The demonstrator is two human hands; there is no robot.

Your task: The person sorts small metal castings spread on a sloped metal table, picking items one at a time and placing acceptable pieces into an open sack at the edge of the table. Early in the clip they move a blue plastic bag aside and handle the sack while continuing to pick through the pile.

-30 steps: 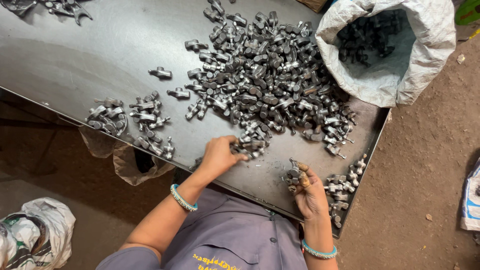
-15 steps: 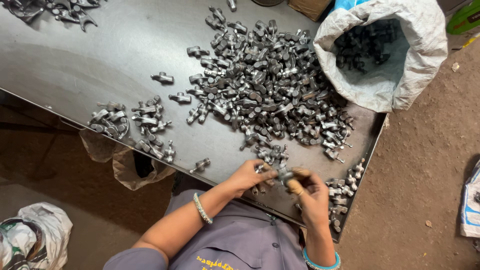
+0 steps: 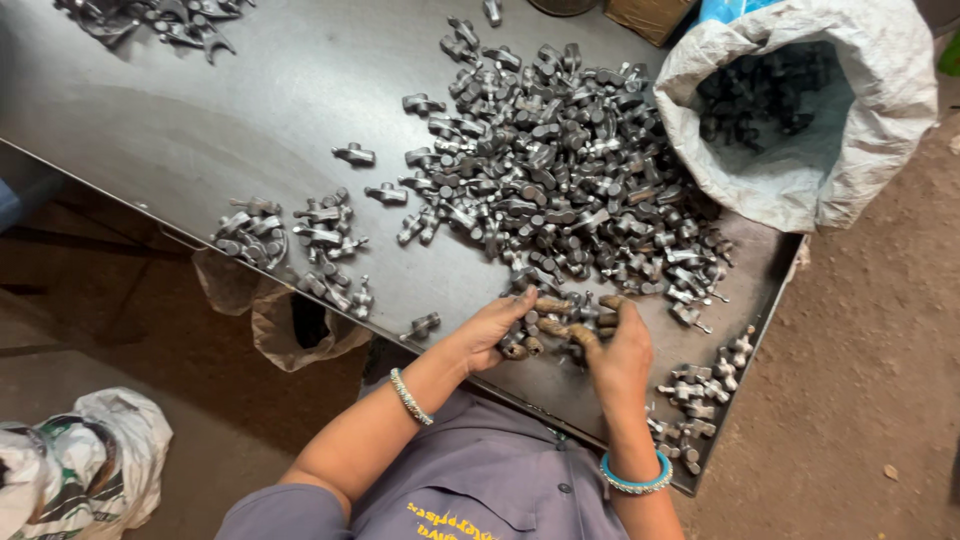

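Observation:
A big heap of small grey metal castings point(image 3: 560, 170) covers the middle of a dark steel table point(image 3: 240, 110). My left hand point(image 3: 500, 330) and my right hand point(image 3: 615, 350) meet at the heap's near edge, fingers curled around a few of the metal castings between them. A silver bangle sits on my left wrist, a blue one on my right. One loose casting point(image 3: 424, 324) lies just left of my left hand.
Smaller sorted groups of castings lie at the left point(image 3: 300, 245) and near the right front edge point(image 3: 700, 385). A white sack point(image 3: 800, 110) holding more castings stands at the table's far right. A brown bag point(image 3: 290, 320) hangs below the front edge. Another white sack point(image 3: 70, 460) lies on the floor.
My left hand moved right from the table's front edge to join my right hand at the heap. Both hands now grip castings together.

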